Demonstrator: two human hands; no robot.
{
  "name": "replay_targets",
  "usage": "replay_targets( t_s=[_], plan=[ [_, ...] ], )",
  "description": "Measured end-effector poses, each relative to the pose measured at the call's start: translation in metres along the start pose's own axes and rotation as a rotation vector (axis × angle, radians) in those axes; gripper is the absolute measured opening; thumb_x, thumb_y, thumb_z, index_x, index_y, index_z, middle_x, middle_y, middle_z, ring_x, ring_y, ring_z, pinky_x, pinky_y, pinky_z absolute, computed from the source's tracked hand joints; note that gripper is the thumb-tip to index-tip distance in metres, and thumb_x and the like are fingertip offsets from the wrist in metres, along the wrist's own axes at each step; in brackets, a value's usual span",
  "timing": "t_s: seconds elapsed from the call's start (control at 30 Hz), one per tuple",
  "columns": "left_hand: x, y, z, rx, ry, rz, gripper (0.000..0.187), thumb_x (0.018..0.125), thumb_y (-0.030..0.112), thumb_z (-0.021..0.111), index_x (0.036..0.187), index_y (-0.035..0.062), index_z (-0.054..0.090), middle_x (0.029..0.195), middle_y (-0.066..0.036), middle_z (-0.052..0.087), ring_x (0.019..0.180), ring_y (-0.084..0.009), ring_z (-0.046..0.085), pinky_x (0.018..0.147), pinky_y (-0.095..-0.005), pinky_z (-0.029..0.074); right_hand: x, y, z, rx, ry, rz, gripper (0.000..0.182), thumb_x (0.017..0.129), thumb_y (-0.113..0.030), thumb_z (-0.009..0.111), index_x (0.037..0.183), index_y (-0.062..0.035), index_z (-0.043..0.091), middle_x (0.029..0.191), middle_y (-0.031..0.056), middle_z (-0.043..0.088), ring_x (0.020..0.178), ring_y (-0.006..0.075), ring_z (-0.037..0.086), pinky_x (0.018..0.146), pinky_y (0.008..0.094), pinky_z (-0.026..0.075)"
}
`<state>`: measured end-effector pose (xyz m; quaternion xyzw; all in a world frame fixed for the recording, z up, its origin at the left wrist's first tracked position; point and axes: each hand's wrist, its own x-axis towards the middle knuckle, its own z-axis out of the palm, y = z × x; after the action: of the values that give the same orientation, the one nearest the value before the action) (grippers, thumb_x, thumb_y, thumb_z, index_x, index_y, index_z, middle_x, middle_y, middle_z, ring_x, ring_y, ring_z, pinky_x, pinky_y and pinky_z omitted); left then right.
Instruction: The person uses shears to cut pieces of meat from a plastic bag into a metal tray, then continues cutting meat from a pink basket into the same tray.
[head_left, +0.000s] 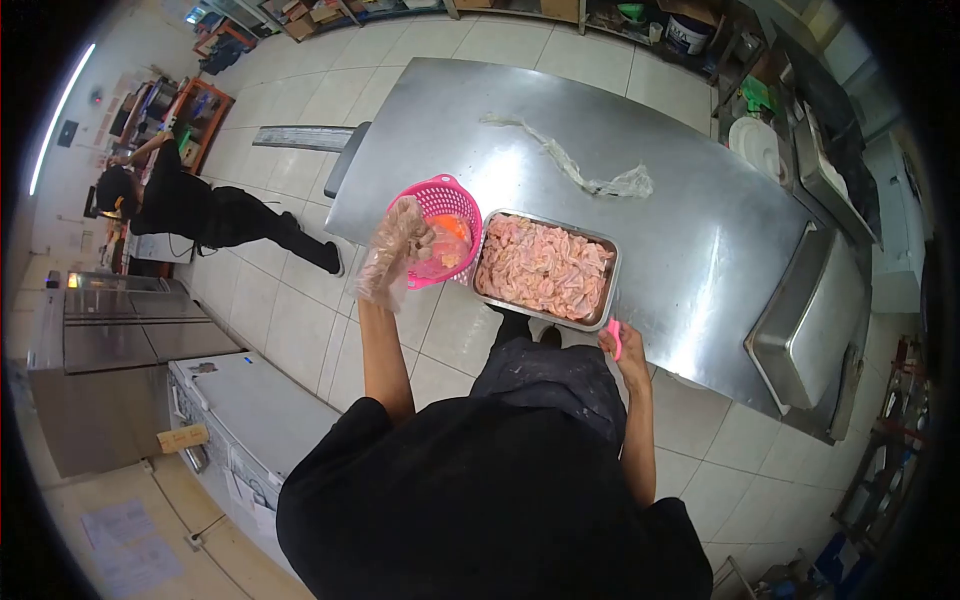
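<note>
A clear plastic glove covers my left hand (402,238), which is over the near left side of a pink perforated basket (447,187). Its fingers look curled together; whatever they hold, if anything, I cannot make out. Inside the basket lie orange and pale pieces (455,232). Bare and closed, my right hand (627,350) grips pink-handled scissors (614,336) by the near right corner of a metal tray (612,280); the blades are hard to see. Pale pink raw meat pieces (545,268), perhaps chicken skin, fill that tray, which stands just right of the basket.
Both containers are at the near edge of a steel table (690,240). Crumpled plastic film (590,180) lies farther back on it. An upturned metal pan (800,320) sits at the right end. Another person (215,212) in black stands at left, near a white chest freezer (235,410).
</note>
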<state>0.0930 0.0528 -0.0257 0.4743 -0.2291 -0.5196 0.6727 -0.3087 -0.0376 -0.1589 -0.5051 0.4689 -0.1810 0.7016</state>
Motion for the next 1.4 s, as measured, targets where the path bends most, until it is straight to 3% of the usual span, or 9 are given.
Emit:
replay_targets(
  t_s=[0.23, 0.37, 0.43, 0.53, 0.73, 0.87, 1.03, 1.13, 1.4],
  plan=[
    [-0.020, -0.004, 0.100, 0.063, -0.190, 0.001, 0.030, 0.092, 0.030, 0.055, 0.115, 0.0120, 0.049, 0.097, -0.002, 0.062, 0.097, -0.0248, 0.061, 0.078, -0.0372, 0.048, 0.015, -0.033, 0.019, -0.029, -0.352, -0.091, 0.025, 0.076, -0.013, 0.075, 0.088, -0.0049, 0.054, 0.074, -0.0002, 0.055, 0.066, 0.0073, 0.050, 0.052, 0.0230, 0.038],
    [-0.010, -0.066, -0.022, 0.628, 0.031, 0.087, 0.024, 0.083, 0.022, 0.063, 0.098, 0.0036, 0.059, 0.093, -0.012, 0.064, 0.096, -0.0257, 0.060, 0.089, -0.0324, 0.045, 0.004, 0.001, 0.000, 0.073, -0.082, -0.137, 0.028, 0.077, -0.016, 0.075, 0.091, -0.0038, 0.054, 0.080, 0.0013, 0.057, 0.071, 0.0083, 0.052, 0.061, 0.0230, 0.042],
    [-0.012, -0.072, -0.057, 1.247, -0.068, 0.141, 0.018, 0.083, 0.018, 0.060, 0.091, 0.0018, 0.063, 0.095, -0.015, 0.065, 0.104, -0.0274, 0.058, 0.092, -0.0318, 0.042, 0.000, 0.019, -0.017, 0.198, -0.049, -0.084, 0.029, 0.077, -0.017, 0.076, 0.090, -0.0043, 0.054, 0.078, 0.0005, 0.056, 0.070, 0.0082, 0.051, 0.063, 0.0224, 0.042],
    [0.034, -0.115, -0.103, 1.542, -0.234, 0.289, 0.015, 0.083, 0.010, 0.051, 0.091, 0.0043, 0.063, 0.097, -0.020, 0.060, 0.097, -0.0283, 0.058, 0.079, -0.0380, 0.048, -0.010, 0.029, -0.033, 0.098, -0.045, -0.042, 0.026, 0.079, -0.020, 0.073, 0.089, -0.0054, 0.054, 0.072, -0.0012, 0.054, 0.065, 0.0072, 0.049, 0.058, 0.0214, 0.039],
    [0.073, -0.162, -0.103, 1.956, -0.035, 0.028, 0.015, 0.084, 0.013, 0.051, 0.090, 0.0050, 0.062, 0.094, -0.016, 0.061, 0.092, -0.0262, 0.058, 0.077, -0.0359, 0.047, 0.008, 0.023, -0.039, -0.110, -0.035, -0.061, 0.029, 0.076, -0.020, 0.077, 0.078, -0.0088, 0.050, 0.065, -0.0043, 0.052, 0.058, 0.0042, 0.046, 0.053, 0.0195, 0.035],
    [0.072, -0.171, -0.129, 1.761, -0.095, -0.171, 0.015, 0.085, 0.015, 0.051, 0.090, 0.0055, 0.062, 0.092, -0.013, 0.062, 0.089, -0.0248, 0.058, 0.075, -0.0345, 0.047, 0.003, 0.018, -0.023, -0.039, -0.016, -0.158, 0.032, 0.075, -0.018, 0.078, 0.075, -0.0100, 0.047, 0.064, -0.0055, 0.049, 0.059, 0.0029, 0.043, 0.052, 0.0191, 0.034],
    [0.050, -0.138, -0.154, -0.089, 0.040, -0.543, 0.015, 0.085, 0.018, 0.052, 0.089, 0.0061, 0.061, 0.090, -0.009, 0.062, 0.084, -0.0230, 0.059, 0.074, -0.0327, 0.047, -0.017, 0.018, -0.017, -0.036, 0.011, -0.079, 0.037, 0.072, -0.020, 0.080, 0.070, -0.0088, 0.046, 0.062, -0.0035, 0.050, 0.057, 0.0042, 0.044, 0.051, 0.0213, 0.035],
    [-0.009, -0.029, -0.027, 0.468, 0.007, -0.196, 0.025, 0.090, 0.023, 0.051, 0.103, 0.0044, 0.060, 0.091, -0.004, 0.059, 0.084, -0.0172, 0.056, 0.073, -0.0264, 0.046, -0.020, 0.020, -0.027, -0.046, 0.023, -0.038, 0.036, 0.072, -0.019, 0.080, 0.070, -0.0087, 0.046, 0.063, -0.0034, 0.051, 0.058, 0.0043, 0.045, 0.052, 0.0210, 0.036],
    [-0.017, -0.017, -0.012, 0.401, 0.176, 0.114, 0.034, 0.091, 0.024, 0.058, 0.118, 0.0033, 0.056, 0.090, 0.003, 0.057, 0.075, -0.0050, 0.050, 0.063, -0.0186, 0.043, 0.010, -0.023, -0.007, -0.165, -0.168, -0.132, 0.037, 0.068, -0.019, 0.083, 0.071, -0.0094, 0.047, 0.064, -0.0030, 0.052, 0.059, 0.0050, 0.047, 0.052, 0.0218, 0.038]
  ],
)
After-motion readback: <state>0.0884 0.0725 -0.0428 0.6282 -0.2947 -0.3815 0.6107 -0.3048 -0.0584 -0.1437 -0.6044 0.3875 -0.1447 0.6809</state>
